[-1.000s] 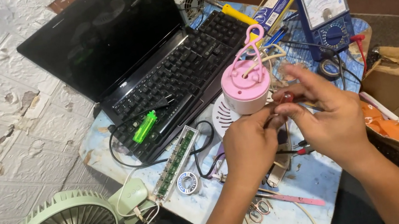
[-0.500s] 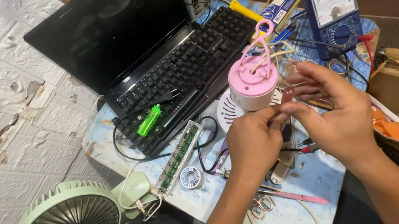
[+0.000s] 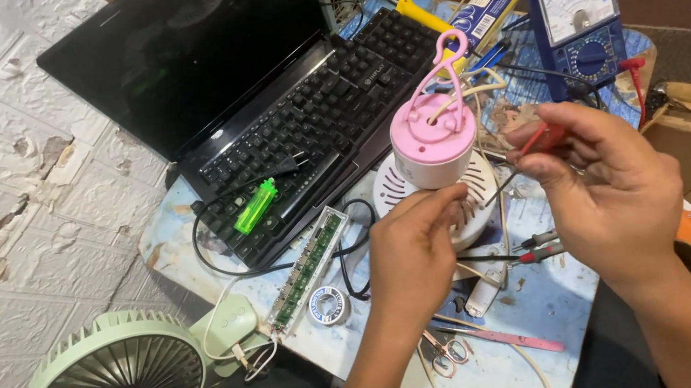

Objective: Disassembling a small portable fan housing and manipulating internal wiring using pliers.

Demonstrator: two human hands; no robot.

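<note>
Hands: both raised over the tabletop point(image 3: 525, 352), near the pink device.
Left hand point(image 3: 413, 253): fingers curled, thumb and fingertips pressed to the lower side of the pink cylindrical device point(image 3: 435, 140); gripping it.
Right hand point(image 3: 615, 189): fingers bent, pinching a small red-handled tool point(image 3: 541, 139) between thumb and forefinger, tip aimed toward the pink device.
Pink device: upright on a white vented round base point(image 3: 468, 191), pink hook loop on top, pale wires point(image 3: 478, 85) coming out of its top.
Risk: judged, the pinched tool could slip off and snag the loose wires, since they crowd the top beside the tip.
Risk 2: judged, the device could tip off the base; the left hand steadies it from one side only.
Near clutter: scissors point(image 3: 444, 352), red-tipped probes point(image 3: 530, 248), white tube point(image 3: 484, 293), solder roll point(image 3: 325, 304), green circuit strip point(image 3: 307, 269).
Left edge: pale green desk fan point(image 3: 114, 386), off the tabletop corner.
Middle: black keyboard point(image 3: 323, 122) with a green lighter point(image 3: 256, 206) on it; black cable looped in front.
Far: dark laptop screen point(image 3: 188, 51), blue analog multimeter point(image 3: 581, 25), yellow-handled screwdriver point(image 3: 423, 16).
In the way: probe leads and wires lie between the hands and the multimeter; clutter crowds the base.
</note>
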